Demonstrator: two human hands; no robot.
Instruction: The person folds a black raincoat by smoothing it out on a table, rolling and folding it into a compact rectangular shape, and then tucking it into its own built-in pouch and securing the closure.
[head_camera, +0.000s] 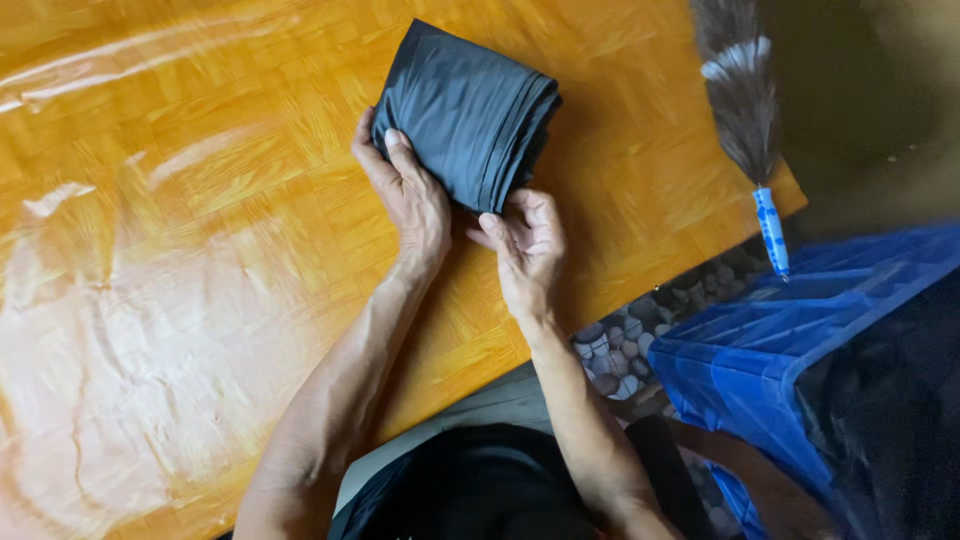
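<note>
1. Our left hand (408, 195) lies flat along the near left edge of the folded dark cloth (465, 115), fingers pressed against its side and thumb on top, so it steadies the bundle more than it clamps it
2. The cloth sits on the glossy orange wood-pattern table (200, 200), near the far edge of the view, folded into a thick wad with its layered edges facing right
3. Our right hand (525, 245) pinches the wad's near lower corner between thumb and fingers — the two hands almost touch
4. Risk, as we judge it: the fabric looks slick and so does the table, so a loose pinch could let the layers slide and the fold spring open
5. To the right, a feather duster (740, 90) with a blue handle lies at the table's edge, beside a blue crate (800, 340)
6. Hard to tell — the cloth's underside is hidden, glare washes out the left of the table, and the crate is cut off
</note>
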